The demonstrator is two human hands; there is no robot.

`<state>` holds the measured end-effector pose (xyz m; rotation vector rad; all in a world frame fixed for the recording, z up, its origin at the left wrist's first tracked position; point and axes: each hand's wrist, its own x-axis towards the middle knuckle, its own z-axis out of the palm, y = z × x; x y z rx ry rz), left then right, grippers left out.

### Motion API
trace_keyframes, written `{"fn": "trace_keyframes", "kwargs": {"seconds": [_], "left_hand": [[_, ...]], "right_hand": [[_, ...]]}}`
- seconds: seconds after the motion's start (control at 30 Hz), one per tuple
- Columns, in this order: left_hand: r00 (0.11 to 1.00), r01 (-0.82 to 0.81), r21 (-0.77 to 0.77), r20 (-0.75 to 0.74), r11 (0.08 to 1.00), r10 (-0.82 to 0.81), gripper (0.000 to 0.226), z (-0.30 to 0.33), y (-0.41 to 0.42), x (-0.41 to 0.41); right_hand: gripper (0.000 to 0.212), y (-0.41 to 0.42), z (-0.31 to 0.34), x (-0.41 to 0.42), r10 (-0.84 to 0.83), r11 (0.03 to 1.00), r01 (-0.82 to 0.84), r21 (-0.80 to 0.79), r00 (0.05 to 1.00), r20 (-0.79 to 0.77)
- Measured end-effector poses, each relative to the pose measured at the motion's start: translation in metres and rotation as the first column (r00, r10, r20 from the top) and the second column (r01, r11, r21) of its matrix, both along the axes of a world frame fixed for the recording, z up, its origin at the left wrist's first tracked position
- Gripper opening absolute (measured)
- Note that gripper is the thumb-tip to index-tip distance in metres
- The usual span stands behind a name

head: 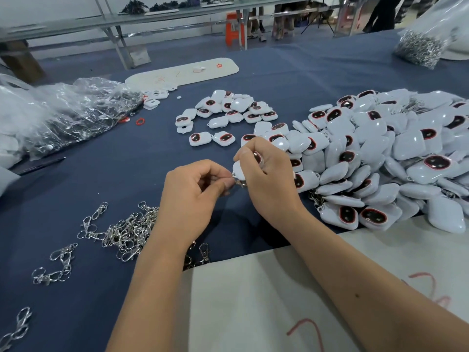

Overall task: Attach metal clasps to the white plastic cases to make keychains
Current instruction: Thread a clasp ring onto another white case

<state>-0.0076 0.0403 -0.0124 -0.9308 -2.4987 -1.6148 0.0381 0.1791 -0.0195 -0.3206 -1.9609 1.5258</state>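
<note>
At the near edge of the table (76,174) a white sheet (253,301) lies under my forearms. Loose metal clasps (124,232) lie near the near-left corner. My left hand (193,194) pinches a clasp (237,182), mostly hidden. My right hand (266,174) grips a white case (239,170) touching it. Cases with clasps fitted (380,161) are heaped along the right edge; unfitted cases (228,110) lie beyond my hands.

Two bare forearms enter from the bottom edge, no sleeves in view up to the frame edge. Left hand (193,196) and right hand (266,179): no gloves, rings, watch or wristbands. Short trimmed nails. Small dark mole on right forearm, lower right.
</note>
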Motion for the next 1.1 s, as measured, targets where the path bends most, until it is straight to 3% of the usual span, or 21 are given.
{"fn": "trace_keyframes", "kwargs": {"seconds": [0.13,0.4,0.57,0.9,1.1], "left_hand": [[0.999,-0.03,-0.016,-0.019,0.999,0.03,0.019,0.0042,0.0016,0.0035],[0.995,-0.079,0.129,0.064,0.988,0.072,0.025,0.0049,0.0072,0.0035],[0.997,-0.077,0.017,-0.014,0.997,0.077,0.038,0.0026,0.004,0.0011],[0.997,-0.077,0.102,-0.022,0.992,0.079,0.022,0.0064,0.0047,0.0046],[0.984,-0.07,0.056,-0.158,0.996,0.078,0.021,0.0059,0.0056,0.0074]], "right_hand": [[0.02,0.0026,-0.0001,0.0011,0.071,0.993,-0.072,-0.091,0.997,-0.023],[0.025,0.0009,0.0008,0.0008,0.084,0.991,-0.087,-0.103,0.996,-0.029],[0.024,0.0,0.0006,0.002,0.076,0.993,-0.08,-0.089,0.996,-0.052],[0.023,0.0021,-0.0028,-0.0017,0.073,0.981,-0.081,-0.176,0.996,-0.052],[0.023,0.0032,-0.0047,-0.002,0.077,0.982,-0.085,-0.168,0.996,-0.052]]}}
